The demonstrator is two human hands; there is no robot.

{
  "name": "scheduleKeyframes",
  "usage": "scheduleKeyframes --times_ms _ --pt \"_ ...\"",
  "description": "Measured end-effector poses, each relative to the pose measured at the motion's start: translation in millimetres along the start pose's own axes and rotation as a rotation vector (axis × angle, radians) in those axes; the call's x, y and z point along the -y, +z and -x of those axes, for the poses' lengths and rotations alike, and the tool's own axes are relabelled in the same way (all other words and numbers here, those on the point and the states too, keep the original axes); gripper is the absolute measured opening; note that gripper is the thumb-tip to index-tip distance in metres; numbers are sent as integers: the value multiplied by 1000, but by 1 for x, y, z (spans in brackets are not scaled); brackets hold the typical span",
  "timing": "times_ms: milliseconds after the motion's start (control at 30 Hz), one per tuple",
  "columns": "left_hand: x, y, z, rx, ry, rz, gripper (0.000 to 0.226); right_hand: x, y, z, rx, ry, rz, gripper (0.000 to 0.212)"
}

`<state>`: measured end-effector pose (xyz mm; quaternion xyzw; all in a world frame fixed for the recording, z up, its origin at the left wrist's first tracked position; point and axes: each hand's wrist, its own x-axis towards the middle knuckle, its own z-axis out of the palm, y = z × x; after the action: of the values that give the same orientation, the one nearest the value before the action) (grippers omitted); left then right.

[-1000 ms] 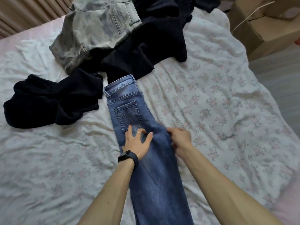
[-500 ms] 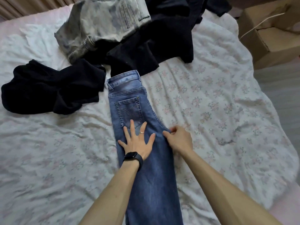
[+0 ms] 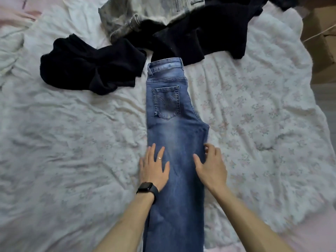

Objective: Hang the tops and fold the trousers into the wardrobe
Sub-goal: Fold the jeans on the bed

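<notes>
Left grip [image 3: 154,169] flat on jeans [image 3: 174,110]

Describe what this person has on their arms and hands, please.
Both forearms are bare, with no sleeves in view. The left hand has a thin, pale ring on one finger, and a black smartwatch with a black strap sits on its wrist. The right hand shows no ring or watch.

Bed colours
We log faded blue denim jeans [image 3: 175,135]; white bedsheet [image 3: 72,142], faint pink florals; black crumpled top [image 3: 91,70]; mottled grey trousers [image 3: 123,20].
</notes>
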<state>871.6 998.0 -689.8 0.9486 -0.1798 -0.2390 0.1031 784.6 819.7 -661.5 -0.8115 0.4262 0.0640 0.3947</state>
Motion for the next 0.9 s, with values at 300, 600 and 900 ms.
scheduleKeyframes --times_ms 300,600,900 --pt "59 67 223 48 -644 490 31 -96 38 163 258 201 -18 39" --pt "103 101 291 118 -458 300 35 -140 63 224 248 290 -124 26" --pt "118 109 291 19 -506 511 24 -168 67 267 277 240 -16 22"
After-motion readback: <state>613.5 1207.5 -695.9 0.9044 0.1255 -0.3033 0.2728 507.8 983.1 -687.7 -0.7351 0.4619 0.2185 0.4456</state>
